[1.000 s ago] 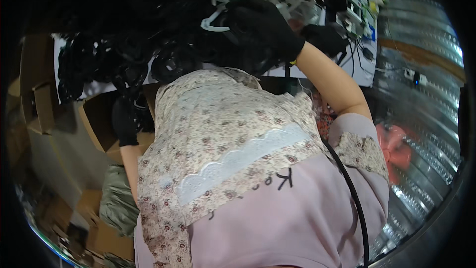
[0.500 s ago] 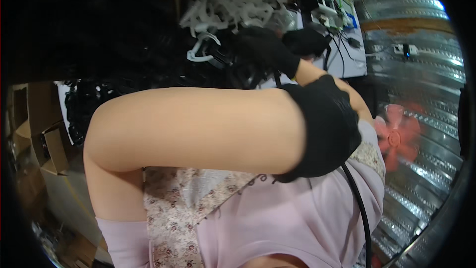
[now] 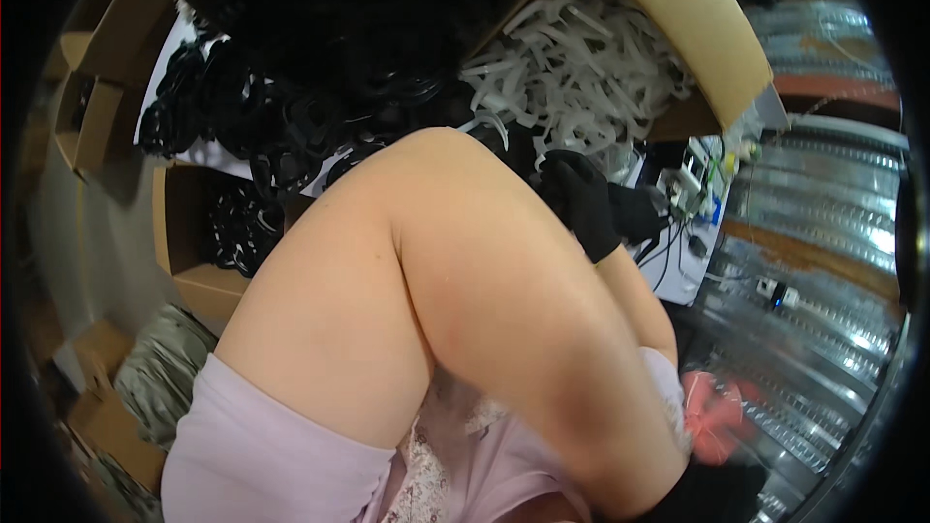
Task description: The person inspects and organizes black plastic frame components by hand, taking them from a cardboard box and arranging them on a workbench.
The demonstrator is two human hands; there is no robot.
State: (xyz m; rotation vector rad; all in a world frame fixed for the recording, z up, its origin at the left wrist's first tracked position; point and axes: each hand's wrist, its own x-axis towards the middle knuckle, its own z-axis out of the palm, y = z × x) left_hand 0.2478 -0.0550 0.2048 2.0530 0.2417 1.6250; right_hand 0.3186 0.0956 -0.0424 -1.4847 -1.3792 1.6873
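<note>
My left arm crosses in front of me with its elbow raised. The black-gloved left hand [image 3: 712,496] is down at the lower right rim beside my right sleeve; its fingers are hidden. My right hand [image 3: 584,203], also in a black glove, is at the table beside a heap of translucent white plastic strips [image 3: 581,68]. Its fingers are curled, with a small pale edge showing by the tips; what they hold is unclear. Against that hand lies a dark rounded thing [image 3: 637,213] whose kind I cannot make out. A white hook-shaped piece [image 3: 492,124] shows just left of it.
A cardboard box [image 3: 683,15] holds the white strips. Black plastic parts [image 3: 281,121] pile up on the left. Another open box [image 3: 199,276] stands below them. A small wired device [image 3: 686,184] is on the right, and a red fan [image 3: 715,416] turns by the corrugated metal wall [image 3: 823,329].
My left hand has moved away from my right arm, down to the lower right rim, and its elbow has swung up. The view has shifted, showing more of the boxes and heaps.
</note>
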